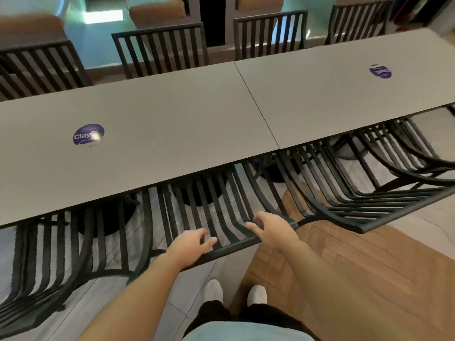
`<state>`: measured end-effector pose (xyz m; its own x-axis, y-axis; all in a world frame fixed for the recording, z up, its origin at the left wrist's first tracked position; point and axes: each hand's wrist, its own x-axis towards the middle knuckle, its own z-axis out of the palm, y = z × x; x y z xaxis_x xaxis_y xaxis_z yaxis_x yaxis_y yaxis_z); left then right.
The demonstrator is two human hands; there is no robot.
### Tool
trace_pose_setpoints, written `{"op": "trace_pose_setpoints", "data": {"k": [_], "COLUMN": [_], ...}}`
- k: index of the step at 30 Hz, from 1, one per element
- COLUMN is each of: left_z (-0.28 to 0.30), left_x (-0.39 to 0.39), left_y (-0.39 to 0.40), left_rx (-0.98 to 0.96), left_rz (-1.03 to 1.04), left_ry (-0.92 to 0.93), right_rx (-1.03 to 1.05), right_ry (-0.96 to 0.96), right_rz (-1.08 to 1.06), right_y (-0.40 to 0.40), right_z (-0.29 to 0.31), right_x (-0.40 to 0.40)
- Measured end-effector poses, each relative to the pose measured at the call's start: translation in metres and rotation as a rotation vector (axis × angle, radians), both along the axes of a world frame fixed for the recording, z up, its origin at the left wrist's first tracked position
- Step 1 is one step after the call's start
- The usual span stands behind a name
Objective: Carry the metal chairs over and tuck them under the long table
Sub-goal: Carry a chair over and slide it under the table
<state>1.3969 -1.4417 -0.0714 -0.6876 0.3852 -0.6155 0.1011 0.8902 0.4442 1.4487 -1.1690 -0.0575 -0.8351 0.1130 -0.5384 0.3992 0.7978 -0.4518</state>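
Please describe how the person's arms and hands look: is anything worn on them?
Both forearms are bare, with no sleeves in view. The left hand and the right hand wear no gloves, and no rings, watch or bracelet can be seen on them. The picture is slightly blurred, so small details cannot be told.

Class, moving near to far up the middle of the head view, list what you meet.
White shoes → black metal chair's top rail → long grey table → slatted black chair backs beyond it.
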Motion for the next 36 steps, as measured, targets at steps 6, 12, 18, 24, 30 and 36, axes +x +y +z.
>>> {"op": "trace_pose_setpoints", "data": {"k": [6,12,18,24,30,36], "left_z": [0.030,0.038,0.027,0.023,0.023,0.012], "left_x": [-0.028,-0.032,-0.012,0.023,0.026,0.034], "left_y": [0.110,0.228,0.324,0.414,0.488,0.530], "left_rx": [0.121,0.202,0.145,0.049,0.113,0.131], "left_rz": [-0.175,-0.294,-0.176,-0.149,-0.218,-0.235], "left_ry": [0.083,0.163,0.171,0.116,0.121,0.080], "right_rx": [0.129,0.176,0.161,0.185,0.266,0.275], "right_ry": [0.044,-0.001,-0.050,-0.104,-0.091,-0.102], "right_rz": [-0.196,-0.197,-0.072,0.044,0.013,0.022], "right_y": [0.098,0.198,0.306,0.418,0.492,0.526], "right_z": [0.033,0.030,0.012,0.014,0.009,0.004], "right_x": [0.008,0.018,0.026,0.048,0.060,0.068]}}
